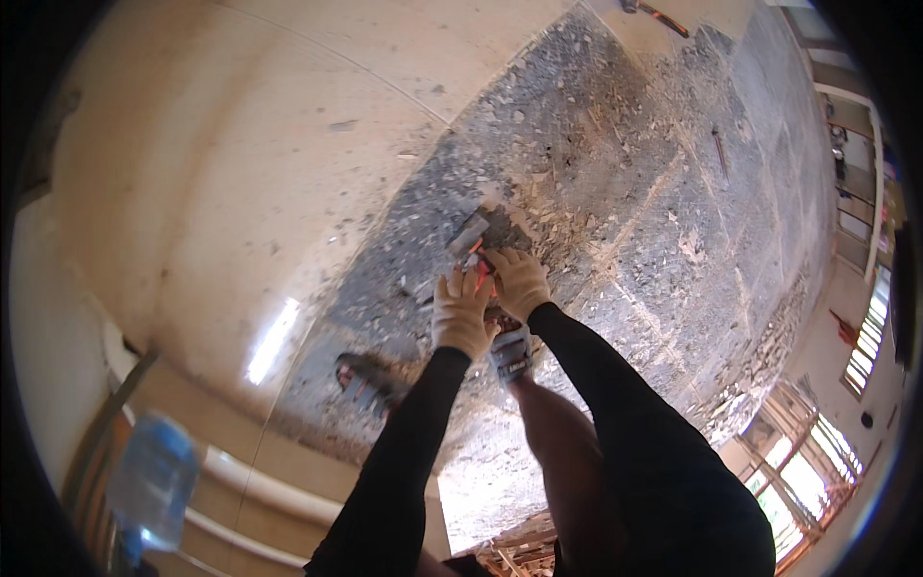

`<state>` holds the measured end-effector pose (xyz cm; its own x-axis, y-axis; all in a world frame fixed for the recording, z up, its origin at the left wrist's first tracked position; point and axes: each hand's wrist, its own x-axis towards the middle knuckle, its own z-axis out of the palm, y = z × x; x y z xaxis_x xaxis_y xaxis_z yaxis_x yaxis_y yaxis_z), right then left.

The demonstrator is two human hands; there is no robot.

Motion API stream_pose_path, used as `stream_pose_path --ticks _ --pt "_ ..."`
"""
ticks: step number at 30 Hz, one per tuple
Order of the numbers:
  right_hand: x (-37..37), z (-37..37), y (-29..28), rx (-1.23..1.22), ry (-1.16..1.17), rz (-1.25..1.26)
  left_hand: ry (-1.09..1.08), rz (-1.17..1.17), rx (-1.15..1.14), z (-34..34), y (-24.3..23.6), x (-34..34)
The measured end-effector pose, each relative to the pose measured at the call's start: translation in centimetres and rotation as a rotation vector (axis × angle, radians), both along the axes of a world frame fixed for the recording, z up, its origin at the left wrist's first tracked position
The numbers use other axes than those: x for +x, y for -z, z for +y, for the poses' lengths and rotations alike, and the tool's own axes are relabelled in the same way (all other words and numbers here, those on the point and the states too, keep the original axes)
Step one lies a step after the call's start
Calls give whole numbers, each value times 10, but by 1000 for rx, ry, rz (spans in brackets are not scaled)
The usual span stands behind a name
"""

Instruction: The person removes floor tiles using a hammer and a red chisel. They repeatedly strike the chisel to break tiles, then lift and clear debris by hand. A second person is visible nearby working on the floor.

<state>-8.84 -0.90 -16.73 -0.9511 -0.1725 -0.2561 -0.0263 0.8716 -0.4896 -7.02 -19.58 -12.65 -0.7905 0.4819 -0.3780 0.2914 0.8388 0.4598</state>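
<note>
A hammer [468,235] with a blocky grey head and an orange-red handle is low over the broken floor, in front of my feet. My left hand [462,315], in a pale work glove, closes at the handle from the left. My right hand [520,282], gloved the same way, wraps the handle from the right with its fingers over it. Most of the grip is hidden under the gloves. Just beyond the hammer head lies a dark patch of rubble [506,229]; whether the head touches it I cannot tell.
Smooth beige tiles [240,144] border the stripped grey floor [663,240], which is strewn with chips. A second hammer [661,17] lies far off, and a thin rod [720,154] to the right. My shoes [365,382] stand close behind the hands. A blue water jug [154,481] is at lower left.
</note>
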Motion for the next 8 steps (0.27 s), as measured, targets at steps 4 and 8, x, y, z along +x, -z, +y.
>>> stream_pose_path --ticks 4,8 --pt "70 31 -102 29 173 -355 -360 -166 -1 -32 -177 98" --pt "188 125 -233 255 -95 -877 -673 -201 -17 -47 -388 195"
